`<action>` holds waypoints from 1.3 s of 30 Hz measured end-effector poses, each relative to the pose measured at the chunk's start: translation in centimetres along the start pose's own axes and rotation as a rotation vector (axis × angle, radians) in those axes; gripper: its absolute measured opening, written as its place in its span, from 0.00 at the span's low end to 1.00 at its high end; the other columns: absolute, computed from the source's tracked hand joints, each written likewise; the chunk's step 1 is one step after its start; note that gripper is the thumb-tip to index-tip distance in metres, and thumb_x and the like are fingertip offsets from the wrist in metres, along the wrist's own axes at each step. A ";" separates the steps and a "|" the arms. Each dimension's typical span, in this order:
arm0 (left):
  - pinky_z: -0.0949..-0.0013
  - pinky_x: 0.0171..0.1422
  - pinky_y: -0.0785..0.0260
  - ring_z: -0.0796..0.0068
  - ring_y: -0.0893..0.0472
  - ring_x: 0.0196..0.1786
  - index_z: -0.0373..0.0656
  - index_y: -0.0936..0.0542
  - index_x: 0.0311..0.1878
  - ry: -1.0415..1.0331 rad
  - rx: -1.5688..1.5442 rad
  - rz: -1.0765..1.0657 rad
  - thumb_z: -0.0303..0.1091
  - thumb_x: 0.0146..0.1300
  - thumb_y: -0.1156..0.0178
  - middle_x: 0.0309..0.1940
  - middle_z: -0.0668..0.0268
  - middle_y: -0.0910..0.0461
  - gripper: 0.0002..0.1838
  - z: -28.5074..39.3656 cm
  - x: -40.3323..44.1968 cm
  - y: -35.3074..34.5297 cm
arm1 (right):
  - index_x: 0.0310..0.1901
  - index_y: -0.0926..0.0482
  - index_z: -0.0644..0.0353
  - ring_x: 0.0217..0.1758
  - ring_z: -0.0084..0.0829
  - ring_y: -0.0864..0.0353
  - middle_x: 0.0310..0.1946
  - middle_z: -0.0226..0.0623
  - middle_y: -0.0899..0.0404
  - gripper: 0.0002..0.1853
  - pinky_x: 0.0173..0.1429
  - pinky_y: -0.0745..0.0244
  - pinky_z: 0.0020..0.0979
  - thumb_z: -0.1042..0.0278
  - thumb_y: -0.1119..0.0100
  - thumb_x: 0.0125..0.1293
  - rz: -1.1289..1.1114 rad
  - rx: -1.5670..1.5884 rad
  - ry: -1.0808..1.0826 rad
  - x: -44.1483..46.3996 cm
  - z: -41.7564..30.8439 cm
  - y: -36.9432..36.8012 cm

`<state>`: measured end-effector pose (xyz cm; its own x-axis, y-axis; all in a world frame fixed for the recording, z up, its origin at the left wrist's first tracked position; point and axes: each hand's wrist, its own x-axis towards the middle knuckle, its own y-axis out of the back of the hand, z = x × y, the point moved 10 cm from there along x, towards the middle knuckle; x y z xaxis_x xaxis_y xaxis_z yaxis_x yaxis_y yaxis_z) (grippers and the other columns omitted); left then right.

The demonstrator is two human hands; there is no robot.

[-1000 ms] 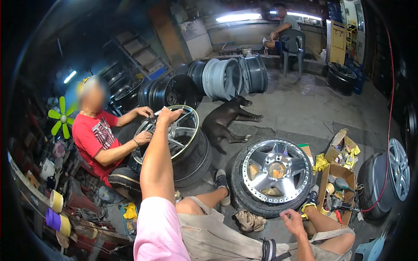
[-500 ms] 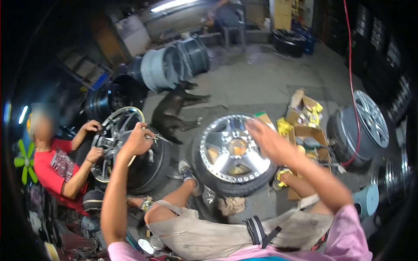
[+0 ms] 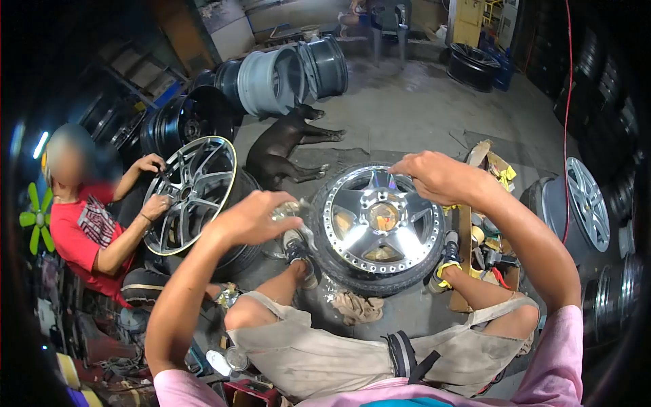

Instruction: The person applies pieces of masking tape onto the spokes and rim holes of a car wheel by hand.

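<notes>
A polished five-spoke wheel rim (image 3: 352,234) lies face up on a tire (image 3: 369,281) between my feet, with small bolt-like studs round its lip. My left hand (image 3: 258,217) is left of it, thumb and fingers curled round a crumpled, shiny, see-through piece that looks like plastic (image 3: 288,209). Over the rim's far right edge is my right hand (image 3: 441,178), its fingers drawn together and the fingertips close to the lip. Whatever those fingers hold, if anything, is too small to make out.
A person in a red shirt (image 3: 88,230) holds another spoked rim (image 3: 190,197) at left. A black dog (image 3: 281,149) lies beyond. Grey barrels (image 3: 264,81) stand at the back, a box of tools (image 3: 464,258) and an upright wheel (image 3: 586,203) at right. A rag (image 3: 356,306) lies near my feet.
My left hand has moved right, toward the rim, with the shiny piece. My right hand has shifted right and up, its spread fingers now drawn together. The view has tilted slightly down.
</notes>
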<state>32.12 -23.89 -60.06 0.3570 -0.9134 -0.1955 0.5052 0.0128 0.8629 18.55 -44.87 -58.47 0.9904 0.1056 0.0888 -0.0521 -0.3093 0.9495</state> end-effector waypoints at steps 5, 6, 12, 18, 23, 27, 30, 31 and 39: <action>0.46 0.48 0.26 0.33 0.17 0.45 0.31 0.19 0.42 -0.017 -0.109 0.170 0.55 0.77 0.42 0.36 0.37 0.17 0.29 2.0 -0.7 -2.6 | 0.60 0.19 0.66 0.53 0.54 0.15 0.50 0.55 0.16 0.18 0.58 0.20 0.46 0.70 0.42 0.72 0.172 0.214 -0.007 -1.1 -3.6 -0.5; 0.46 0.48 0.27 0.35 0.16 0.43 0.30 0.21 0.46 -0.021 -0.161 0.184 0.55 0.79 0.45 0.35 0.38 0.18 0.29 1.9 -0.3 -3.5 | 0.60 0.19 0.62 0.51 0.55 0.15 0.49 0.52 0.17 0.20 0.56 0.20 0.47 0.62 0.38 0.71 0.192 0.252 0.015 -1.8 -5.3 -0.7; 0.59 0.68 0.27 0.68 0.21 0.63 0.41 0.37 0.78 -0.086 -1.011 -0.219 0.61 0.85 0.67 0.66 0.58 0.25 0.36 9.8 0.5 -9.5 | 0.59 0.24 0.55 0.32 0.47 0.14 0.47 0.40 0.23 0.28 0.34 0.19 0.46 0.50 0.27 0.63 0.315 0.008 0.066 -5.6 -10.0 -1.7; 0.68 0.50 0.24 0.77 0.16 0.43 0.35 0.15 0.59 -0.160 -0.575 -0.014 0.43 0.80 0.44 0.38 0.58 0.13 0.20 10.4 0.6 -8.2 | 0.52 0.20 0.55 0.38 0.46 0.13 0.45 0.38 0.19 0.18 0.40 0.18 0.44 0.55 0.29 0.67 0.454 0.167 -0.067 -11.1 -5.8 -0.1; 0.69 0.38 0.25 0.79 0.19 0.29 0.34 0.10 0.43 -0.063 -0.468 -0.028 0.38 0.70 0.32 0.24 0.62 0.15 0.14 7.9 0.9 -10.1 | 0.53 0.21 0.59 0.44 0.50 0.13 0.43 0.48 0.16 0.25 0.48 0.19 0.44 0.50 0.26 0.65 0.247 0.346 -0.550 -17.4 1.7 -5.2; 0.70 0.35 0.26 0.81 0.19 0.29 0.34 0.12 0.39 -0.138 -0.455 -0.058 0.38 0.68 0.28 0.24 0.63 0.16 0.13 9.3 1.7 -12.6 | 0.53 0.22 0.60 0.43 0.50 0.12 0.40 0.51 0.15 0.28 0.47 0.20 0.43 0.47 0.24 0.63 0.157 0.428 -0.636 -20.5 4.0 -10.1; 0.74 0.34 0.29 0.86 0.21 0.30 0.36 0.11 0.41 -0.132 -0.403 -0.192 0.37 0.69 0.28 0.26 0.68 0.14 0.12 10.4 2.7 -15.3 | 0.51 0.24 0.62 0.43 0.51 0.13 0.42 0.52 0.14 0.30 0.48 0.20 0.44 0.47 0.22 0.60 0.161 0.587 -0.688 -21.1 3.9 -11.5; 0.74 0.34 0.29 0.86 0.21 0.30 0.36 0.11 0.41 -0.130 -0.402 -0.197 0.37 0.69 0.28 0.26 0.68 0.14 0.12 10.8 3.0 -15.5 | 0.51 0.24 0.62 0.43 0.51 0.13 0.42 0.52 0.14 0.30 0.48 0.20 0.44 0.47 0.22 0.60 0.161 0.591 -0.691 -21.4 4.3 -12.0; 0.66 0.35 0.24 0.77 0.18 0.27 0.34 0.12 0.39 -0.065 -0.400 -0.054 0.41 0.70 0.29 0.24 0.58 0.15 0.16 7.8 4.0 -13.7 | 0.51 0.23 0.60 0.48 0.56 0.14 0.41 0.54 0.14 0.31 0.55 0.20 0.51 0.44 0.21 0.58 0.045 0.280 -0.646 -26.4 8.3 -21.6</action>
<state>20.52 -30.84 -69.01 0.2775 -0.9409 -0.1941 0.7921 0.1097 0.6005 -5.39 -48.85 -83.82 0.8701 -0.4686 -0.1526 -0.1460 -0.5409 0.8283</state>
